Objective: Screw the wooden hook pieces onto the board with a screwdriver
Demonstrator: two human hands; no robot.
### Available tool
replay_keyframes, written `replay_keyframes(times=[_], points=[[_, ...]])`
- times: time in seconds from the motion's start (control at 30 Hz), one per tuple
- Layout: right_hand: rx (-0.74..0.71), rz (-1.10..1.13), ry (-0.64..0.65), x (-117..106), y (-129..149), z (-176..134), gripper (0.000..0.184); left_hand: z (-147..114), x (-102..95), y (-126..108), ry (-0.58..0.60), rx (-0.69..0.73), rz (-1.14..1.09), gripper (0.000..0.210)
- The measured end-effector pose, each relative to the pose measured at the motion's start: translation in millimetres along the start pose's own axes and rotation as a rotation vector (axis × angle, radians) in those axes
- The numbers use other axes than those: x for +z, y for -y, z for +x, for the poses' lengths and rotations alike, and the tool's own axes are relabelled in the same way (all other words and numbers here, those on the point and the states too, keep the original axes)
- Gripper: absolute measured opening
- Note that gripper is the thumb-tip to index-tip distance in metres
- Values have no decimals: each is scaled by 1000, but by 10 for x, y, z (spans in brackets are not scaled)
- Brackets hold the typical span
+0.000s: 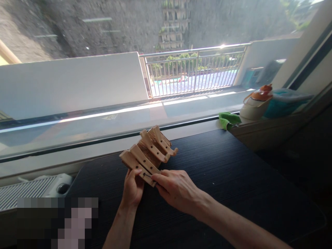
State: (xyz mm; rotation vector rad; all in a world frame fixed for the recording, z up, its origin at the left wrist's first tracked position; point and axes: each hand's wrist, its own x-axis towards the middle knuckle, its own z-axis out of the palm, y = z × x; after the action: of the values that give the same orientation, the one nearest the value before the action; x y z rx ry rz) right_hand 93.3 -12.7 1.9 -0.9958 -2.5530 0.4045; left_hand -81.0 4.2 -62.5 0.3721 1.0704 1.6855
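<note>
A wooden hook rack [147,152] made of several pale curved wooden pieces with dark screw holes is tilted above the black table. My left hand [132,186] grips its lower left end, thumb on the front of the nearest piece. My right hand [178,188] is closed at the lower right end, its fingers pinching a thin metal tool [148,175]. The tool's tip meets a dark hole in the nearest wooden piece. Most of the tool is covered by my right fingers, so its kind cannot be told.
The black table [233,180] stands against a window ledge. A green cloth [229,120], a pale bucket [254,107] with an orange-brown item on top, and a teal container [282,102] are at right. A white ribbed appliance [38,188] stands left. A pixelated patch covers the lower left.
</note>
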Motion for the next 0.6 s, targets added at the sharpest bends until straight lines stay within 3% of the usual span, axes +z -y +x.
replay_keyframes(times=[0.6], points=[[-42, -59, -49, -28, 19, 17, 14, -13, 16, -3, 3, 22, 34, 27]])
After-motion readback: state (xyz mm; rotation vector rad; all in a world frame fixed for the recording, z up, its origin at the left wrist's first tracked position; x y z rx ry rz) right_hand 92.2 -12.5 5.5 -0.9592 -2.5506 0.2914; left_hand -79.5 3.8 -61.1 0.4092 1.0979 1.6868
